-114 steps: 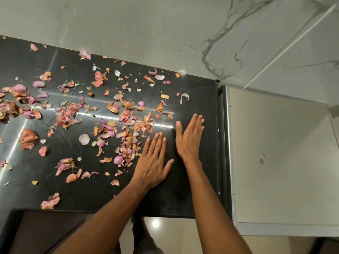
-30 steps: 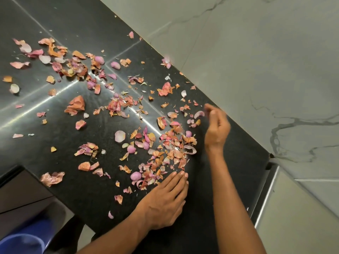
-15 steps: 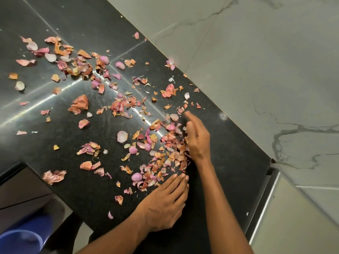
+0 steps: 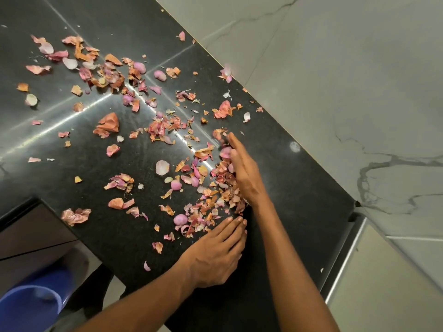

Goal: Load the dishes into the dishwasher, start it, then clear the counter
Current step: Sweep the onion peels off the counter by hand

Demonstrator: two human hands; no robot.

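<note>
Since half a second back your right hand (image 4: 244, 173) has slid further in toward the 9 o'clock side, and the heap of onion peels (image 4: 215, 195) in front of it looks a bit tighter; your left hand (image 4: 215, 255) has barely budged.

Biggest thing first: the black stone counter (image 4: 294, 188) fills most of the view, polished enough to throw streaks of light, with a seam line running across it. That slick top is probably why sweeping by hand works at all here. At 3 o'clock a pale marbled wall (image 4: 335, 80) meets the counter edge, and a blue bucket (image 4: 26, 307) sits down at 7 o'clock below the counter, which I'd guess is where all this ends up.

The peels are everywhere from 10 o'clock across to centre, loose and papery, the thickest bunch just at 12 o'clock of your left hand.

You've got your right hand standing on its edge, fingers straight and pressed together, like a scraper against the heap. Your left lies flat on the counter, palm down, fingers straight and close together, tips touching the near side of the heap. Looks like it's the backstop so nothing skids off the edge. Neither hand grips anything.

No dishwasher or dishes in view, so you're on the counter-clearing part, with plenty of strays left at 10 and 11 o'clock.
</note>
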